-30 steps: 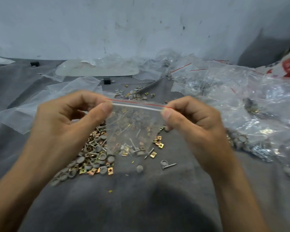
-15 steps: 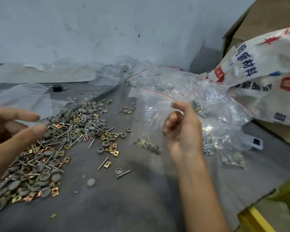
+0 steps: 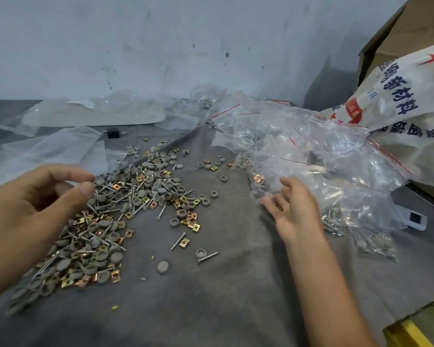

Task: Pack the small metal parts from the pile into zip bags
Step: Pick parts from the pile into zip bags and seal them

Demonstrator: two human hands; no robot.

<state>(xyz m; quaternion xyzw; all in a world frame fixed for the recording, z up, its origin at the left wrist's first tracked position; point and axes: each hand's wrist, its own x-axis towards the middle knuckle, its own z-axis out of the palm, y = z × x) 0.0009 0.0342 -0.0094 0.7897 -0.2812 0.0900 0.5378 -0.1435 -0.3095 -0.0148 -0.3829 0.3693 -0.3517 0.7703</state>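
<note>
1. One second earlier both hands pinch the seal of one zip bag above the pile of metal parts (image 3: 125, 196). Now neither hand holds a bag.
2. The left hand (image 3: 35, 204) now hovers over the left side of the pile. Its fingers (image 3: 70, 172) are loosely curled, forefinger and thumb tips close together, and nothing shows between them.
3. The right hand (image 3: 298, 214), which half a second ago carries the filled bag away from the pile, now lies to the right of the pile. Its fingers (image 3: 290, 186) are straight and slightly spread, their tips touching the near edge of the heap of clear zip bags (image 3: 323, 156).
4. The pile itself is unchanged: grey round caps, brass-coloured square clips and screws on the grey cloth (image 3: 223, 296). A lone cap (image 3: 163, 267) and a screw through a ring (image 3: 206, 255) lie just nearer the camera than the pile.
5. The camera has swung right of the pile since a second ago, so a white woven sack (image 3: 406, 101) and a cardboard box (image 3: 396, 38) beyond the heap show more fully.
6. The sack carries large blue Chinese characters, among them "新材料". Its red patch holds white writing too small to read.
</note>
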